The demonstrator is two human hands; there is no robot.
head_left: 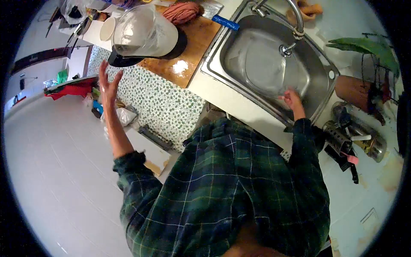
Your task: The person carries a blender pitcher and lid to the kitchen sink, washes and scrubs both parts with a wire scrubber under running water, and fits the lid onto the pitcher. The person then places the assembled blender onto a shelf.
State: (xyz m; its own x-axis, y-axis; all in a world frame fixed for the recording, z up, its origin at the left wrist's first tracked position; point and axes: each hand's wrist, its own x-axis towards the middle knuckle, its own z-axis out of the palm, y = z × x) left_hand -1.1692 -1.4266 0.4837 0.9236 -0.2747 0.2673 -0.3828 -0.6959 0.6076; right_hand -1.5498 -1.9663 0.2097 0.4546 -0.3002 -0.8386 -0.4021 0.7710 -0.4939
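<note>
My left hand [110, 85] is raised with its fingers apart and nothing in it, just below the black handle [124, 60] of a large container [145, 32] loosely covered in clear plastic. That container stands on a wooden board [188, 58]. Over the near side of the steel sink [235, 49], my right hand [293, 101] pinches the near edge of a clear round lid or dish [265, 66]. The clear piece lies tilted in the basin, beneath the curved faucet [295, 15].
A blue rolled item [225, 22] lies at the sink's left corner, and a reddish-brown cloth [183, 13] on the board. Right of the sink are a plant [372, 47], a brown pot [353, 92] and metal utensil holders [338, 137]. A white box [147, 150] sits low at left.
</note>
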